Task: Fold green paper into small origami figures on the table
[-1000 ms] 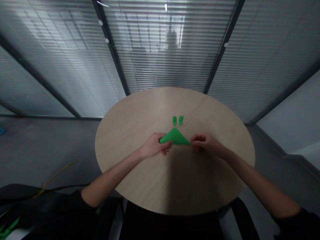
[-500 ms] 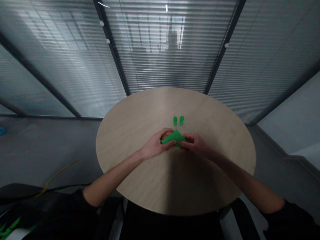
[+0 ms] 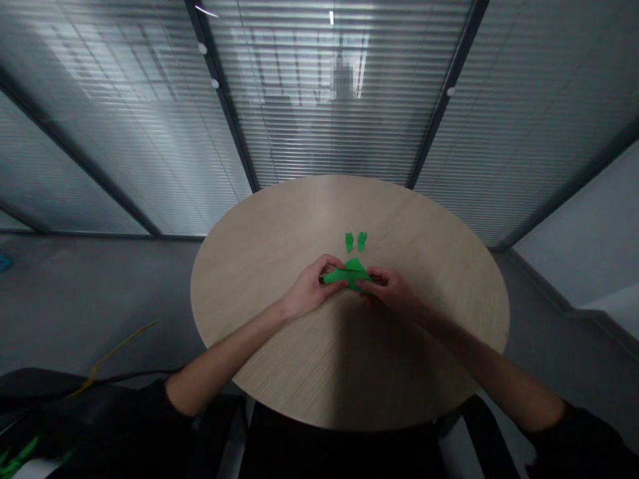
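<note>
A sheet of green paper [image 3: 353,269], folded to a triangle with its peak pointing away from me, is held just over the middle of the table. My left hand [image 3: 315,287] grips its left part, thumb in front and fingers behind. On the right part, my right hand [image 3: 392,289] pinches the paper with its thumb near the lower edge. A fold line now crosses the paper below the peak. Two small green pieces [image 3: 349,242] lie side by side just beyond the peak. My fingertips behind the paper are partly hidden.
The round wooden table [image 3: 279,226] stands before a glass wall with blinds [image 3: 339,133]. Dark chair armrests [image 3: 486,432] flank me at the near edge. A yellow cord [image 3: 114,352] and a green plant [image 3: 20,459] show at lower left.
My right hand moved left from beside the paper's right corner and took hold of it. The paper's front layer now bends over below the peak. The two small pieces stayed put.
</note>
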{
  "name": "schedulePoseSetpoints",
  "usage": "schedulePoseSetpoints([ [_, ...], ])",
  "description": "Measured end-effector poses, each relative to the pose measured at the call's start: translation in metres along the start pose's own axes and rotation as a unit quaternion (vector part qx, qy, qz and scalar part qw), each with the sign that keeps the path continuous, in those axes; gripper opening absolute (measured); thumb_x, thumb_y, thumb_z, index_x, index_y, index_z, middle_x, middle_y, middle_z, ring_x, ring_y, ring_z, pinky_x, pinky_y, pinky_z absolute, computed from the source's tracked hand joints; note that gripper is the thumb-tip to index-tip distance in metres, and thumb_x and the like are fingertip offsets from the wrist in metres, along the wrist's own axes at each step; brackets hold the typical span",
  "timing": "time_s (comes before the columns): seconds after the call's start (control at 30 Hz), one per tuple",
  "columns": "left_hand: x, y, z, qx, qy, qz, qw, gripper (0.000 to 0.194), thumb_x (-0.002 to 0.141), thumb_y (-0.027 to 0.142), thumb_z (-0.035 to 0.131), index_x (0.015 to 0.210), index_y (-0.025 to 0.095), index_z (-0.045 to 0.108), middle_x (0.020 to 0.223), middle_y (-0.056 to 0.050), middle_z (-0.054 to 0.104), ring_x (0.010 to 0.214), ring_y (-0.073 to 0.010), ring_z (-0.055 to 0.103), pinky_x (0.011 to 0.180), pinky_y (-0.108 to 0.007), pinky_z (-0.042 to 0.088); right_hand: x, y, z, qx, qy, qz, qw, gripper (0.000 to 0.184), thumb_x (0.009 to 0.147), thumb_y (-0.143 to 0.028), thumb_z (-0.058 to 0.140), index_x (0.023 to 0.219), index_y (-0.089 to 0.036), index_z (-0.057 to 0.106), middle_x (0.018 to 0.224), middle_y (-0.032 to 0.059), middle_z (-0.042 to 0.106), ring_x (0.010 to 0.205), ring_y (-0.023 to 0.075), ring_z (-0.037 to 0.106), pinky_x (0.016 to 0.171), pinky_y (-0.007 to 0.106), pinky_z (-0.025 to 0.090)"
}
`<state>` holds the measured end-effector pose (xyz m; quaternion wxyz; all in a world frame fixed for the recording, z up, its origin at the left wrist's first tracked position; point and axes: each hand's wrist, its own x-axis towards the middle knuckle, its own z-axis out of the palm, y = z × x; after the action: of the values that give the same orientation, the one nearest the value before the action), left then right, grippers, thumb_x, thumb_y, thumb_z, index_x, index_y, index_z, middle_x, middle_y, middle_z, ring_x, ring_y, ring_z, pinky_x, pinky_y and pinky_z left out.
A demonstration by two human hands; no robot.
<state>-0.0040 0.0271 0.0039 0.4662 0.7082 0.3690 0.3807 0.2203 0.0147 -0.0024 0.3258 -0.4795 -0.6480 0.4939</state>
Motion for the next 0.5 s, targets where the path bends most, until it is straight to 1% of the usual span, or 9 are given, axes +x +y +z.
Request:
schedulePoseSetpoints([
  [0.13,0.001,-0.003,-0.002,0.037,-0.002,0.010,0.999,0.016,0.091,0.026,0.067,0.101,0.016,0.059,0.092,-0.003,0.063,0.084,-0.0162,0.060,0.080,-0.031,0.051,0.000,0.001,-0.002,0.007,-0.028,-0.029,0.999,0.041,0.084,-0.058,0.070,0.093,-0.018,0.070,0.077,0.0011,0.063,0.064,0.0129,0.054,0.057,0.025,0.040],
  [0.17,0.000,-0.003,-0.002,0.051,-0.003,0.020,0.999,0.013,0.092,0.026,0.066,0.099,0.016,0.060,0.092,-0.004,0.063,0.086,-0.0167,0.060,0.080,-0.032,0.050,0.000,0.000,-0.002,0.009,-0.032,-0.036,0.999,0.043,0.085,-0.061,0.066,0.092,-0.019,0.070,0.079,0.0016,0.063,0.066,0.0134,0.054,0.058,0.026,0.040],
  [0.23,0.000,-0.001,-0.003,0.070,-0.014,0.049,0.996,0.010,0.092,0.025,0.065,0.095,0.016,0.062,0.095,-0.004,0.063,0.090,-0.0178,0.060,0.082,-0.032,0.050,0.000,-0.002,-0.003,0.004,-0.026,-0.044,0.999,0.050,0.089,-0.068,0.057,0.084,-0.019,0.067,0.076,0.0016,0.061,0.066,0.0140,0.053,0.058,0.026,0.040],
  [0.3,-0.001,0.002,-0.004,0.076,-0.039,0.080,0.993,0.008,0.092,0.024,0.066,0.094,0.017,0.064,0.099,-0.005,0.063,0.095,-0.0187,0.060,0.087,-0.034,0.050,0.000,-0.005,-0.004,-0.005,-0.014,-0.049,0.999,0.052,0.090,-0.070,0.053,0.078,-0.020,0.064,0.073,0.0013,0.059,0.066,0.0146,0.052,0.060,0.027,0.041],
  [0.43,-0.002,0.009,-0.003,0.073,-0.085,0.127,0.986,0.004,0.094,0.022,0.065,0.092,0.018,0.065,0.107,-0.007,0.063,0.102,-0.0200,0.060,0.094,-0.037,0.049,0.000,-0.007,-0.005,-0.010,-0.030,-0.061,0.998,0.040,0.089,-0.060,0.061,0.084,-0.021,0.069,0.085,0.0046,0.069,0.077,0.0178,0.061,0.071,0.030,0.048],
  [0.5,-0.002,0.011,-0.003,0.074,-0.092,0.142,0.983,0.004,0.094,0.021,0.063,0.093,0.018,0.066,0.111,-0.008,0.063,0.106,-0.0205,0.060,0.098,-0.039,0.048,-0.001,-0.007,-0.005,-0.003,-0.018,-0.057,0.998,0.037,0.090,-0.056,0.062,0.088,-0.021,0.071,0.089,0.0061,0.072,0.081,0.0190,0.065,0.074,0.031,0.051],
])
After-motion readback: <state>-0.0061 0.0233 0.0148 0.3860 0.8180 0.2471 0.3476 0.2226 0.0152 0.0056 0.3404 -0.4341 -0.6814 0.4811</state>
